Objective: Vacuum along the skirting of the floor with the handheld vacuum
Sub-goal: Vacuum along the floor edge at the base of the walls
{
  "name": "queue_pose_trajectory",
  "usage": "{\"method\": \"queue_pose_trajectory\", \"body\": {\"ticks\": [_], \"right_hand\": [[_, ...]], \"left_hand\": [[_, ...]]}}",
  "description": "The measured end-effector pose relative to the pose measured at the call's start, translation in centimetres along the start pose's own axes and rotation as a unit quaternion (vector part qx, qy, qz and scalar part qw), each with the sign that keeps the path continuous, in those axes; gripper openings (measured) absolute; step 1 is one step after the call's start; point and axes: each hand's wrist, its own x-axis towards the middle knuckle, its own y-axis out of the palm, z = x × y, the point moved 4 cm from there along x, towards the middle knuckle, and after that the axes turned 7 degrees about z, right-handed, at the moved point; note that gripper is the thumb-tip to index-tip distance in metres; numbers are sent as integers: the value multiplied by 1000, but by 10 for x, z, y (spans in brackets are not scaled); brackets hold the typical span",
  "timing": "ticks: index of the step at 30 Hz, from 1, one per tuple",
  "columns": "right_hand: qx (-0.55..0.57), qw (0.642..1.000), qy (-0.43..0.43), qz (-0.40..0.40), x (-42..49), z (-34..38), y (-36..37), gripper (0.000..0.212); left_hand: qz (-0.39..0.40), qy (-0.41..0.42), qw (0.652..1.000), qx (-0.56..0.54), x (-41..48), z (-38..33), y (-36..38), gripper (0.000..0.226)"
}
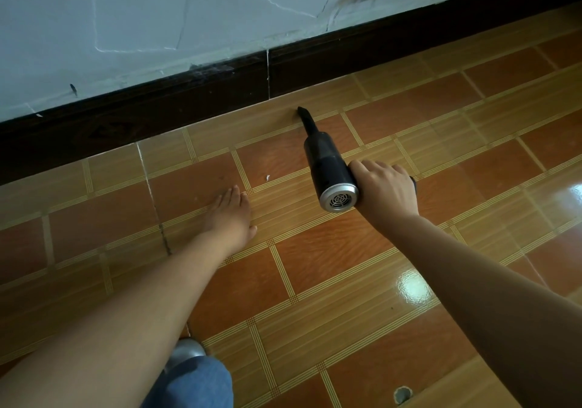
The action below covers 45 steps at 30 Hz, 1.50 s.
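Observation:
A black handheld vacuum (327, 165) with a silver vented rear cap points away from me, its narrow nozzle tip (303, 112) on the floor tiles a short way in front of the dark brown skirting (189, 99). My right hand (385, 187) is closed around the vacuum's handle at its right side. My left hand (233, 215) lies flat, palm down, on the tiles to the left of the vacuum, fingers together and holding nothing.
Glossy orange and tan floor tiles (315, 266) fill the view. A cracked pale wall (157, 14) rises above the skirting. A small white scrap (268, 177) lies between my hands. My blue-clad knee (195, 382) and a grey shoe (185, 351) sit at the bottom.

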Motion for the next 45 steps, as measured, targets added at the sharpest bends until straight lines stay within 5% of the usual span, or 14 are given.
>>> {"method": "queue_pose_trajectory", "body": {"ticks": [45], "right_hand": [[14, 999, -47, 8, 38, 32, 7, 15]], "left_hand": [[64, 25, 997, 23, 1, 6, -6, 80]]}}
